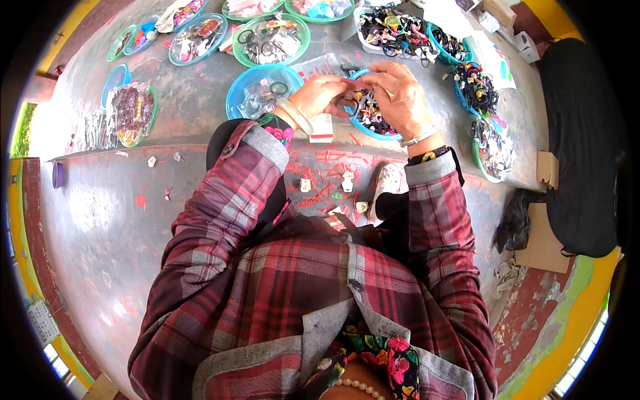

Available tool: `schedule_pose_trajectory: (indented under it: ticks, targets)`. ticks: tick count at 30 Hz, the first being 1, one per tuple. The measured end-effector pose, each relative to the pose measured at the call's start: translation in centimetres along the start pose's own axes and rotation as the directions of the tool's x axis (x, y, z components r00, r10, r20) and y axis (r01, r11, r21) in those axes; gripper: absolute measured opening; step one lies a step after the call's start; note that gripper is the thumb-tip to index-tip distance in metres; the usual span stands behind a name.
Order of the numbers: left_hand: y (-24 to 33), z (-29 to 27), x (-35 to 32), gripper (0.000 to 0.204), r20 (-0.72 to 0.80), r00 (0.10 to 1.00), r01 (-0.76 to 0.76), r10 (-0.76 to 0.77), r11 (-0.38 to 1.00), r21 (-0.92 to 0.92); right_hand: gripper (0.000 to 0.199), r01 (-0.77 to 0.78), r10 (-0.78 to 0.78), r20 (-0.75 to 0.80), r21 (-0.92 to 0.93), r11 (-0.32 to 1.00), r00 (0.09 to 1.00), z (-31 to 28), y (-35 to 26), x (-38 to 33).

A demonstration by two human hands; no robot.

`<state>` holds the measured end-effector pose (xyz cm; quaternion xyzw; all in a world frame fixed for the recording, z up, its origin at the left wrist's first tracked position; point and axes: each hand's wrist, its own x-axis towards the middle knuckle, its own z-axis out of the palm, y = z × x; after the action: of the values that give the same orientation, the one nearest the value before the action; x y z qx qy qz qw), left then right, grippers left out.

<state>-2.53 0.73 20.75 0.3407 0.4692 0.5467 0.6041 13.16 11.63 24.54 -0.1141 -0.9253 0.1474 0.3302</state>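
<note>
My left hand and my right hand are raised close together above the basins, fingers pinched. A thin red strip spans the gap between their fingertips. Under my left fingers hangs a dark loop that looks like a hair tie. How the strip and the loop join is too small to make out. Below my right hand stands a blue basin full of dark and coloured hair ties, partly hidden by that hand. Left of my left hand, another blue basin holds clear plastic bags.
Green basins with bagged goods line the far side. A white tray of hair ties sits far right, with more filled basins below it. Red strips and small white pieces litter the lower step. A cardboard box stands right.
</note>
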Motion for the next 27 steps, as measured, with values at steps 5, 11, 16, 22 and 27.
schedule_pose_trajectory:
  ticks: [5, 11, 16, 22, 27]
  targets:
    - [0.3, 0.1, -0.1, 0.034, 0.011, 1.000, -0.020, 0.020, 0.998, -0.056, 0.019, -0.101, 0.104, -0.065, 0.043, 0.994, 0.992, -0.5, 0.1, -0.1]
    - [-0.2, -0.3, -0.1, 0.036, -0.061, 0.989, -0.135, 0.133, 0.990, -0.030, 0.021, -0.424, 0.443, 0.006, 0.305, 0.853, 0.896, -1.9, 1.9, -0.1]
    - [0.7, -0.6, -0.1, 0.037, 0.019, 0.992, -0.115, 0.124, 0.961, -0.253, 0.035, -0.655, 0.582, 0.327, 0.525, 0.544, 0.745, -1.8, 1.4, 0.0]
    - [0.5, -0.4, -0.1, 0.038, -0.025, 0.993, -0.114, 0.112, 0.940, -0.321, 0.025, -0.684, 0.541, 0.429, 0.550, 0.480, 0.724, 0.6, 1.1, -0.7]
    - [-0.1, -0.5, 0.3, 0.039, 0.059, 0.996, -0.044, 0.069, 0.934, -0.355, 0.019, -0.674, 0.571, 0.422, 0.650, 0.351, 0.704, 1.8, 0.6, -0.9]
